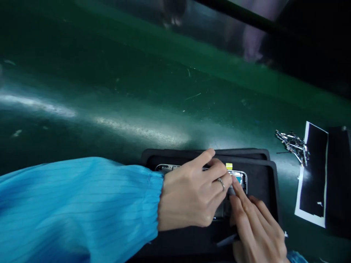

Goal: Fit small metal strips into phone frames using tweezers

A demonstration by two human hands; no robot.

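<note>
A phone-like device with a silver frame lies in a black tray. My left hand, with a ring on one finger, reaches across it; its fingers are bent and pressed together at the device's upper right part, and what they hold, if anything, is hidden. My right hand meets it there, the index fingertip touching the device beside the left fingers. Its thumb side is mostly hidden. A small yellow tab sticks out at the device's top edge.
A heap of small metal parts lies on the green table at the right. Beside it is a black sheet with a white border. A second black tray edge shows behind the first tray.
</note>
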